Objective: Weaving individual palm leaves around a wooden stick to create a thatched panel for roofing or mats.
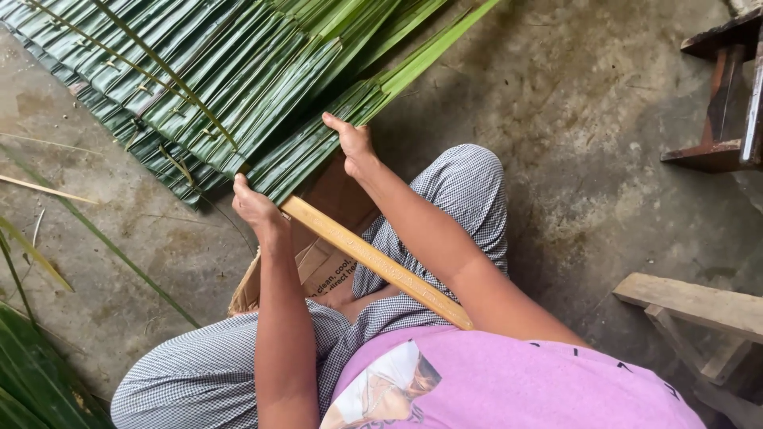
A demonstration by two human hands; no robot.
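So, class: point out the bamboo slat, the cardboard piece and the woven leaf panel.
bamboo slat (373, 260), head view, middle of its pale length.
cardboard piece (322, 262), head view, brown face below the slat.
woven leaf panel (199, 79), head view, middle of the folded green leaves.

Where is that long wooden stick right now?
The wooden stick lies slanted across the person's lap in the middle of the head view, running from the folded green palm leaves by the left hand down under the right arm.

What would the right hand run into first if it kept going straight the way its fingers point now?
The right hand points up and left and already rests on the panel of folded green palm leaves. Going straight on, it would slide further across those leaves; nothing else seems to lie in that line.
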